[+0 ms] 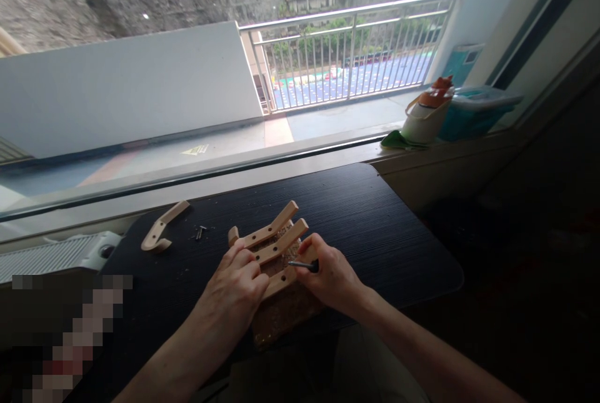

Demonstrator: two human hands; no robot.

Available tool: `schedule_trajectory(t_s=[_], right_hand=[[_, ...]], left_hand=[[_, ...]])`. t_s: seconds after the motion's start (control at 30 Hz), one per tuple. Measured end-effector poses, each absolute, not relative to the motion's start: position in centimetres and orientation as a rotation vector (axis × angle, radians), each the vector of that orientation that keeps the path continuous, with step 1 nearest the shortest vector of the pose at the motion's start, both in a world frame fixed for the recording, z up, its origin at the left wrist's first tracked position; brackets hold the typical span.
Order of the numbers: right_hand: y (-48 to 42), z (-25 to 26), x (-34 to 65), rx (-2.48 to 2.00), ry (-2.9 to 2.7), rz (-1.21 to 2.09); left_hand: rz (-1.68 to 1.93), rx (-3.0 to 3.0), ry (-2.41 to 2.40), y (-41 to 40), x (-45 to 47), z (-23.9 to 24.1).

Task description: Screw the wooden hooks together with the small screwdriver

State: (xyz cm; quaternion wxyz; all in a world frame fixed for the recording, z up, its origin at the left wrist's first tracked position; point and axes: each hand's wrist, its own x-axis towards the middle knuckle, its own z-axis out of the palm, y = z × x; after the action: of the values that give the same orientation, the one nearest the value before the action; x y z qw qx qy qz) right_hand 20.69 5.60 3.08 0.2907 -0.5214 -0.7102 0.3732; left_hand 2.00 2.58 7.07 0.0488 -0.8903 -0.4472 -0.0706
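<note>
Several bent pale wooden pieces with dark holes, one of them a wooden strip (281,242), lie side by side on a brown block (284,318) that looks wrapped in shiny tape. My left hand (241,278) is closed over the near ends of these strips, its fingers curled around them. In my right hand (335,272) is a screwdriver (302,264), its dark handle in the fist and its metal tip pointing left above the strips. My right fingers also rest by the ends of the strips; whether they grip the wood is unclear.
On the dark table (356,215) lie a loose bent wooden piece (159,229) and a few screws (200,232) to the left. A white radiator (60,256) stands left. A white container (422,120) and a teal bin (473,112) sit on the sill.
</note>
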Motion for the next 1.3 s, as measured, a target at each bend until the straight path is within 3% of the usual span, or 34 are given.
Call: schedule_trajectory(t_s=[1.3], right_hand=[[5.6, 2.7, 20.7, -1.393, -1.920, 0.971]], left_hand=[[-0.816, -2.507, -1.688, 0.1, 2.2, 5.2]])
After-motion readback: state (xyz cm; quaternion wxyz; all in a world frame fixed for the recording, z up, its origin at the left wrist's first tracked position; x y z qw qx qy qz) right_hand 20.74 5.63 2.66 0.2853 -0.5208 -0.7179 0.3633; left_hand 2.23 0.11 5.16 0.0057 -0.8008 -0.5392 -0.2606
